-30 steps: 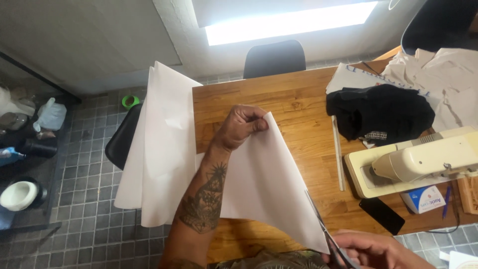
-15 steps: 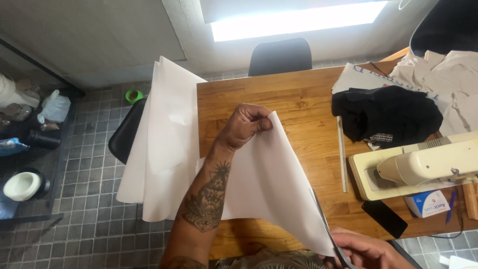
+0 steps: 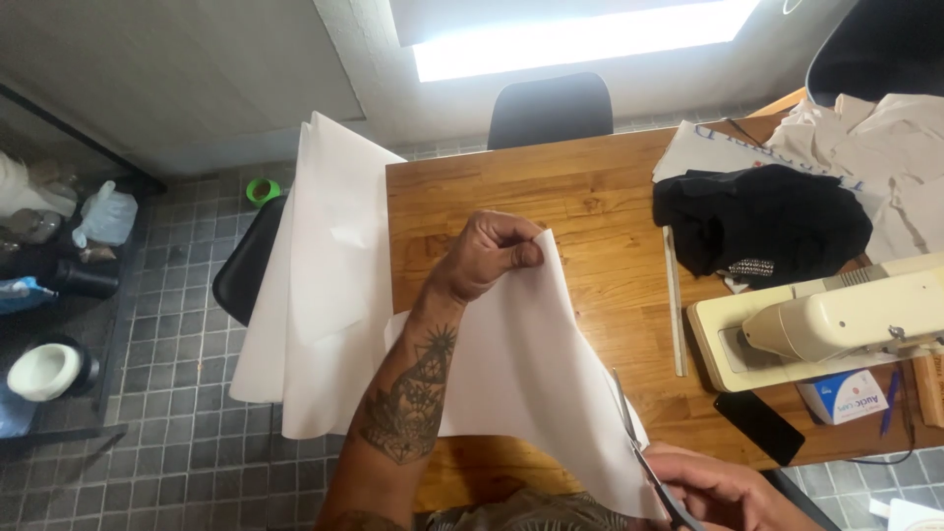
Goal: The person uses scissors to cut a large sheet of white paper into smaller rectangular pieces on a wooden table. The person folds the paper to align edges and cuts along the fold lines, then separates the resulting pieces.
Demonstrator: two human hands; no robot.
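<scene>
My left hand (image 3: 487, 256) pinches the far corner of a large white paper sheet (image 3: 511, 393) and holds it up over the wooden table (image 3: 590, 187). Low at the right, my right hand (image 3: 723, 490) grips a pair of scissors (image 3: 644, 457) whose blades point up along the sheet's right edge. Another part of the white paper (image 3: 329, 285) hangs over the table's left edge, down past a black chair seat (image 3: 241, 270).
A cream sewing machine (image 3: 836, 320) stands at the right, with a black cloth (image 3: 762, 221) and pale fabric (image 3: 880, 147) behind it. A long ruler (image 3: 674, 305), a black phone (image 3: 757, 428) and a small box (image 3: 841, 396) lie near it. A black chair (image 3: 546, 110) stands at the far side. Clutter sits on the tiled floor at left.
The view has shifted slightly. My right hand with the scissors has moved a little up along the paper's right edge; my left hand keeps its pinch on the corner.
</scene>
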